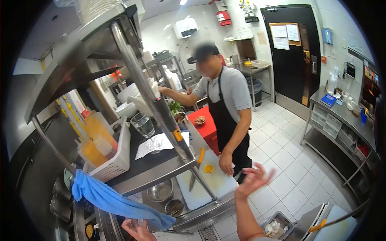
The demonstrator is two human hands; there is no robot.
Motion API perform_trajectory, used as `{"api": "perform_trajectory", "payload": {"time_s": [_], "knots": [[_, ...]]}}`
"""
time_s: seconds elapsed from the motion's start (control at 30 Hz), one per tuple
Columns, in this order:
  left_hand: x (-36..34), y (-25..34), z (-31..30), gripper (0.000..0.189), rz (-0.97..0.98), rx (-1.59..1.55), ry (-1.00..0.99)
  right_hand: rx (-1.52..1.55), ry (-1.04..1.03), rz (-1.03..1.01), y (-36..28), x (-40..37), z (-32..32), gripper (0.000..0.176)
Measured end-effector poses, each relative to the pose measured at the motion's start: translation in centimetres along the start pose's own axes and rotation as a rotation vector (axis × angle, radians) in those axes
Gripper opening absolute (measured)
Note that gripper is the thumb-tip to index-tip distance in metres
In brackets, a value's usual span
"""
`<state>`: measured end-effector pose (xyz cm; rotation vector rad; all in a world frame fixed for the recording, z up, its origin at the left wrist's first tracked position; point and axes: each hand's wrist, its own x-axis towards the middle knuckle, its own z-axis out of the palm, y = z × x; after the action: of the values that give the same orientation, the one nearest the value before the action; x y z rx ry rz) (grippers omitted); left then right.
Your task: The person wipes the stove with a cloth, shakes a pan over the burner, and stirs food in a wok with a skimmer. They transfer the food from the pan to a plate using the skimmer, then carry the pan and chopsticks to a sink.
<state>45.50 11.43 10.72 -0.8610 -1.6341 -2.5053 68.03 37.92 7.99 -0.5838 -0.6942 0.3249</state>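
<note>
My left hand (137, 230) is low in the view, just under the hanging blue cloth (120, 203), its fingers apart and slightly bent. The cloth is tied to the shelf post at one end and droops toward the hand. To the right, my right hand (256, 177) is raised in the air, fingers spread, holding nothing and slightly blurred by motion. Beyond it, a white cutting board (211, 182) bears an orange-handled knife (196, 170) and a small yellow cup (208, 168). A co-worker in a black apron (225, 120) stands behind the board, one hand lowered beside its corner.
A metal shelf post (148, 88) crosses the left side. On the shelf are a white basket (116, 160) of sauce bottles, a glass of water (143, 124) and a paper (159, 144). Steel bowls (160, 190) sit below. A waste bin (278, 225) stands at lower right.
</note>
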Motion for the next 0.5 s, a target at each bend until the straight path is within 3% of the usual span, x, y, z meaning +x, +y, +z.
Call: {"api": "perform_trajectory", "payload": {"time_s": [0.03,0.07,0.1,0.17,0.2,0.23,0.3,0.37,0.4,0.43,0.5], "knots": [[0.3,1.2,1.1,0.028,-0.059,-0.072,0.106,-0.14,0.085,-0.183,-0.7,1.1,-0.9,0.07],[0.8,3.0,3.0,0.034,-0.096,-0.023,0.247,-0.021,0.223,-0.208,-2.8,1.7,-0.8,0.064],[1.7,2.4,3.1,0.036,-0.022,0.063,0.186,0.112,0.367,-0.25,-3.8,2.6,-0.4,0.058],[3.3,-0.4,0.6,0.041,0.096,0.241,0.065,0.159,0.067,-0.097,-1.4,1.6,-1.5,0.053],[4.5,-2.7,-2.7,0.044,0.063,0.572,-0.191,0.088,-0.025,0.123,-0.2,0.7,-1.5,0.047],[3.9,-5.0,-4.1,0.041,0.033,0.429,-0.089,0.042,-0.164,0.226,1.4,-0.2,-2.7,0.045],[3.3,-8.7,-5.5,0.037,-0.022,0.126,0.101,0.034,-0.116,0.326,1.2,-2.8,-5.0,0.042],[2.5,-9.2,-7.7,0.036,0.033,0.26,0.159,0.069,-0.072,0.38,-1.9,-4.9,-6.9,0.041],[2.2,-9.7,-8.1,0.035,0.053,0.301,0.192,0.122,-0.009,0.523,-3.9,-5.5,-7.5,0.042],[2.2,-9.6,-8.7,0.035,-0.033,0.179,0.077,0.172,0.052,0.658,-6.1,-5.1,-8.1,0.043],[1.4,-6.5,-7.1,0.033,-0.139,0.107,0.028,0.181,0.095,0.496,-11.6,-1.9,-8.5,0.043]]}}
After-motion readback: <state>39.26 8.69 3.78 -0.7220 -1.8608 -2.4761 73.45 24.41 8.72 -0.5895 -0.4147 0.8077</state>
